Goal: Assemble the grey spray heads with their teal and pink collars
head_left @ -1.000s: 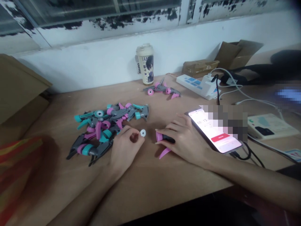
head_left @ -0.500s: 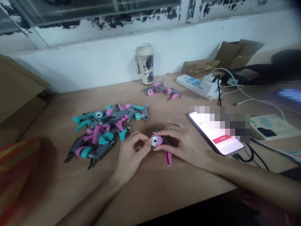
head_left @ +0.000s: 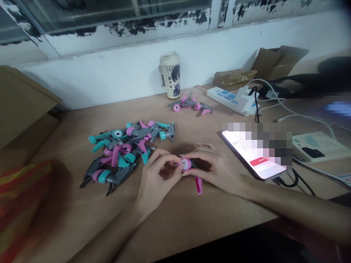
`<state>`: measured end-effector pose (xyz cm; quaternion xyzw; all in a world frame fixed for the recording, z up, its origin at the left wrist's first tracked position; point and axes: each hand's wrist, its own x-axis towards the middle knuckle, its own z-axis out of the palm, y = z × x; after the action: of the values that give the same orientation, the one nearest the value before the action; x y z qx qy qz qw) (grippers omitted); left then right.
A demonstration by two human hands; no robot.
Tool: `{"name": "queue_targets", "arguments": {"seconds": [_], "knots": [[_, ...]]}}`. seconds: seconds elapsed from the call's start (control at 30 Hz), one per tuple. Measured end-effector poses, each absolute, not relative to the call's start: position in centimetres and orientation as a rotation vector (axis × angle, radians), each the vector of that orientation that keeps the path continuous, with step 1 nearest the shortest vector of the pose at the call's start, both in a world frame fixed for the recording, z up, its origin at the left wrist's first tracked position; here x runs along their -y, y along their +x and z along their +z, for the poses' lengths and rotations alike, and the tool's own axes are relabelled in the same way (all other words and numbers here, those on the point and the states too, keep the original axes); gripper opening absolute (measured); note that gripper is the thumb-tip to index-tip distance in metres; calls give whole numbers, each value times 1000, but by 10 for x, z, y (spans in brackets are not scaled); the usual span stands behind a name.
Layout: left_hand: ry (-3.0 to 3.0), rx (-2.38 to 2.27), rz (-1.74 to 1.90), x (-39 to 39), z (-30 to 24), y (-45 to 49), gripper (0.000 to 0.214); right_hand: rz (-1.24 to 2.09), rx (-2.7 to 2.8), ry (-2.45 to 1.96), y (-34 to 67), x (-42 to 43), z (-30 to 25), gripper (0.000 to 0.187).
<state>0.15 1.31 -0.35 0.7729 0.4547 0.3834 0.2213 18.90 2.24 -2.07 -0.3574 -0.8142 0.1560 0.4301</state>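
Observation:
Between my hands, just over the table, is a pink and grey trigger spray head (head_left: 198,185), its pink collar facing me and its trigger hanging down. My right hand (head_left: 219,166) grips its body from the right with thumb and fingers. From the left, my left hand (head_left: 157,175) is closed on the collar, the thumb tip lying over the white opening. Whether a small part sits under that thumb is hidden. Left of my hands lies a pile of spray heads (head_left: 131,140) in pink, teal and grey. A few pink and grey spray heads (head_left: 189,104) lie farther back.
Behind them stands a coffee cup (head_left: 170,76) by the wall. A lit phone (head_left: 248,149) lies beside my right forearm, with cables, a power strip (head_left: 227,98) and a white device (head_left: 318,146) beyond. Cardboard (head_left: 24,102) and a red-yellow bag (head_left: 24,208) are at left.
My left thumb has moved right, from the collar's edge onto its white opening, now partly covering it. My right hand keeps its grip. The whole view has shifted slightly.

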Motion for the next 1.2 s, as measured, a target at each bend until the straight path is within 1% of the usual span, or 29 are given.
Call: {"name": "queue_targets", "arguments": {"seconds": [0.13,0.27,0.6,0.9,1.07,1.2], "knots": [[2163,-1232,1033,-14,-3,0,8,388,2046,-910,190,-23,-21,27],[2169,-1274,983,-16,1,0,5,368,2079,-886,192,-22,-21,25],[2103,-1339,854,-17,1,-3,11,217,2158,-908,192,-22,-24,26],[1998,-1305,940,-16,-7,1,7,249,2154,-886,191,-22,-21,24],[2076,-1245,928,-15,-3,1,4,291,2155,-883,190,-20,-21,22],[2152,-1161,882,-16,3,-1,8,299,2158,-871,190,-20,-23,22]]}}
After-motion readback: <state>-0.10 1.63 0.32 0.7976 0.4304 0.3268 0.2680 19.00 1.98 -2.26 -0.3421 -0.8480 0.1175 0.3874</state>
